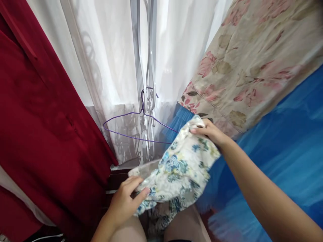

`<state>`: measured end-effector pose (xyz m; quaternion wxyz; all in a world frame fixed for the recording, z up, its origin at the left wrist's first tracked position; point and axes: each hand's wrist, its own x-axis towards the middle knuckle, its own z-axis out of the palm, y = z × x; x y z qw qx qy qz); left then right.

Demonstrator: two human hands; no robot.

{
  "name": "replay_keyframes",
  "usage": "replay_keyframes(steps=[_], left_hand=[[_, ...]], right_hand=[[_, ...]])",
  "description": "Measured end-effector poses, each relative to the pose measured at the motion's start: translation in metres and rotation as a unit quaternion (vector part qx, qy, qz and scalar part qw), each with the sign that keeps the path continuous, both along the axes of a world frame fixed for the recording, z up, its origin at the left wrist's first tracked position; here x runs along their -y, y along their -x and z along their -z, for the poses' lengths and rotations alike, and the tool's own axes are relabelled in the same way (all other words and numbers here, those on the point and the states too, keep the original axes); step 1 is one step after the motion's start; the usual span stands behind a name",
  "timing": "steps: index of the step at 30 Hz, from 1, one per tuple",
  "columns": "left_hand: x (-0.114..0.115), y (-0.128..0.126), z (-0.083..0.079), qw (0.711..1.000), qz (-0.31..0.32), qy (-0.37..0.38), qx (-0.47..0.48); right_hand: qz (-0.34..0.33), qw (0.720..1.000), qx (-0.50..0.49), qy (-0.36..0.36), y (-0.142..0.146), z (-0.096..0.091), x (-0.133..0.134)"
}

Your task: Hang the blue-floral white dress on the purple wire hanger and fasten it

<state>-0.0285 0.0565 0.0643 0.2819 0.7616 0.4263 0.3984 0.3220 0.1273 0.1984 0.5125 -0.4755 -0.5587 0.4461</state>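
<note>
A white garment with blue and green flowers [176,168] is stretched between my two hands, above my legs. My left hand [127,196] grips its lower left edge, thumb on top. Higher up on the right, my right hand [208,132] pinches the upper end of the cloth. Behind the garment a purple wire hanger [123,136] hangs by its hook from a white metal stand; the cloth covers the hanger's right end. I cannot tell whether the garment touches the hanger. Its lower folds droop between my knees.
Red cloth [50,134] hangs along the left. White curtains [108,50] and white metal bars [141,40] stand ahead. To the right hang a beige floral cloth [252,64] and blue fabric [282,144]. A dark slatted surface [114,183] shows low at left.
</note>
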Motion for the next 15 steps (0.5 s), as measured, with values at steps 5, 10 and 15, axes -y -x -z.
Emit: replay_keyframes(steps=[5, 10, 15], left_hand=[[-0.011, 0.040, -0.042, 0.998, -0.042, -0.050, 0.012], [-0.024, 0.096, -0.046, 0.995, -0.044, -0.056, -0.072], [-0.075, 0.147, -0.039, 0.959, -0.077, -0.101, -0.252]], right_hand=[[-0.072, 0.997, -0.033, 0.005, 0.055, 0.000, -0.044], [-0.150, 0.984, -0.083, 0.046, 0.080, 0.017, -0.068], [-0.180, 0.975, -0.115, 0.060, 0.070, 0.006, -0.059]])
